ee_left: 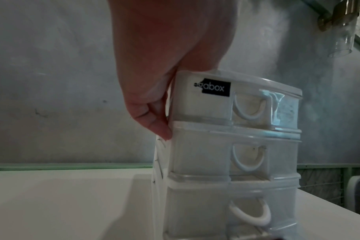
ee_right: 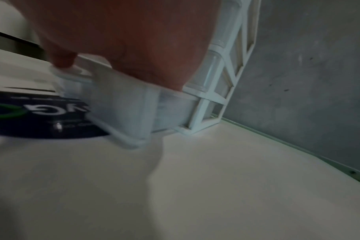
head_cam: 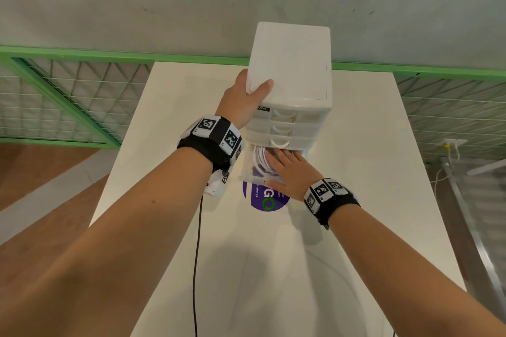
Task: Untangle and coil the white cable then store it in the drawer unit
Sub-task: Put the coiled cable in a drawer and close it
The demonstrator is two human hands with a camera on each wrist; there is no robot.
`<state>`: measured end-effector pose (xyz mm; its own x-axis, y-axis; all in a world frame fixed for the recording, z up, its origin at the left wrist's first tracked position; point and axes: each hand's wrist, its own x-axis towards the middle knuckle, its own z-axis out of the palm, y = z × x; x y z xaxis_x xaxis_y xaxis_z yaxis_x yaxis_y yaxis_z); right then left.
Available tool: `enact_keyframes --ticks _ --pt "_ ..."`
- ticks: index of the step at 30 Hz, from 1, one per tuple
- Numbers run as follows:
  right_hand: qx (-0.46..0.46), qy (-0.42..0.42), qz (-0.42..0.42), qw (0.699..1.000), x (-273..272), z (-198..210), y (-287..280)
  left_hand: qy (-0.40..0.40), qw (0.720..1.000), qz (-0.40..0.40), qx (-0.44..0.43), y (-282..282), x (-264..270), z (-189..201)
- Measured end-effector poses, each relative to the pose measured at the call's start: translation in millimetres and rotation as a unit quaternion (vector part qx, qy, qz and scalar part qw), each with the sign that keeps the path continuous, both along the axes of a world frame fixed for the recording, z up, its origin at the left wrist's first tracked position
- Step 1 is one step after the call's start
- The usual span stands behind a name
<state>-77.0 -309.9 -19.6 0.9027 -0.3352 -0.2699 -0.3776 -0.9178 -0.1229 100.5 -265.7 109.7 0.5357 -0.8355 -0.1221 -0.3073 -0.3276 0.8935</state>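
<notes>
A white drawer unit point(head_cam: 293, 63) stands on the white table point(head_cam: 361, 178). My left hand point(head_cam: 246, 98) grips its top left corner, thumb on the lid and fingers point(ee_left: 158, 126) down the left side. The bottom drawer point(head_cam: 245, 169) is pulled out, and the coiled white cable point(head_cam: 260, 157) lies inside it. My right hand point(head_cam: 290, 172) lies flat over the coil with fingers straight, reaching into the drawer. In the right wrist view the right hand point(ee_right: 123, 32) covers the drawer point(ee_right: 123, 113), hiding the cable. The three upper drawers point(ee_left: 232, 159) are pushed in.
A round purple sticker point(head_cam: 269, 201) lies on the table under the drawer's front. A black cord point(head_cam: 195, 268) hangs from my left wrist over the table. A green railing with wire mesh point(head_cam: 82, 85) and a grey wall stand behind.
</notes>
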Motion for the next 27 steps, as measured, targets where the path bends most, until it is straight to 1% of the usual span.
enact_keyframes --ticks 3,6,8,10,12,14,17,19,21,25,27 --pt "0.001 -0.073 -0.033 0.997 4 6 2 0.001 1.000 0.002 -0.005 2 -4 -2" --pt "-0.014 -0.142 -0.007 0.990 -1 3 14 0.000 1.000 0.013 -0.013 2 -6 -2" --pt "-0.043 -0.201 -0.020 0.978 -10 -1 16 0.000 1.000 0.013 -0.014 2 -7 -1" --pt "-0.070 -0.249 -0.080 0.963 -18 -1 17 0.001 1.000 0.013 -0.014 2 -8 -1" --pt "-0.071 -0.278 -0.162 0.944 -23 -1 16 -0.001 1.000 0.015 -0.013 1 -8 -1" --pt "-0.045 -0.283 -0.248 0.925 -22 2 13 -0.001 1.000 0.018 -0.014 1 -7 -1" --pt "0.013 -0.248 -0.374 0.894 -8 6 5 0.003 1.000 0.025 -0.014 2 -8 0" --pt "0.045 -0.225 -0.438 0.869 0 9 1 0.003 0.999 0.029 -0.014 2 -9 -1" --pt "0.081 -0.208 -0.486 0.845 6 7 1 0.003 0.999 0.030 -0.013 1 -9 -1" --pt "0.152 -0.214 -0.556 0.789 13 1 2 0.002 0.999 0.030 -0.012 1 -8 -3" --pt "0.159 -0.223 -0.568 0.776 14 -1 2 0.002 0.999 0.030 -0.013 1 -8 -2"
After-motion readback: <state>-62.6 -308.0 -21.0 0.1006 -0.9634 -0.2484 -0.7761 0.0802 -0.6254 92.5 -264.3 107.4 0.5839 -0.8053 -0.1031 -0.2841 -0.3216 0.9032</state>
